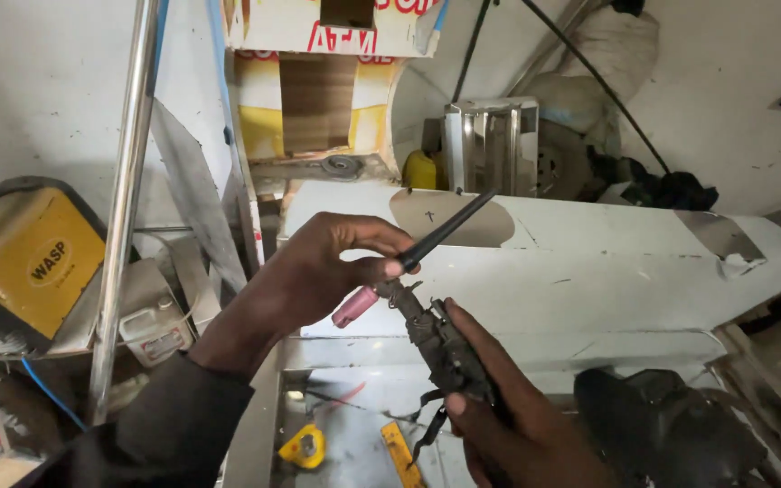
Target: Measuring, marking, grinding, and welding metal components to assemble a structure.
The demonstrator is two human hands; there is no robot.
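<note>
Welding torch point(440, 348), grimy, pink nozzle point(355, 306), held mid-air before white metal panel point(589, 244); handle clenched in right hand point(517, 425), long black back cap point(445, 230) pinched by left hand point(332, 267).

A yellow box point(33, 262) with an oval label sits far left of the fingers point(381, 267). A white jug point(151, 330) with a red-white label stands lower left. A white, red and yellow carton point(318, 86) stands above.

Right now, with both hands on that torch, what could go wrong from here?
1. The left hand pinches the long black back cap only at its base; it could slip or bend sideways.
2. The pink ceramic nozzle juts out unsupported; dropped, it might crack on the white metal panel.
3. The right hand has its grip on the worn torch handle, where loose straps dangle and could snag.
</note>
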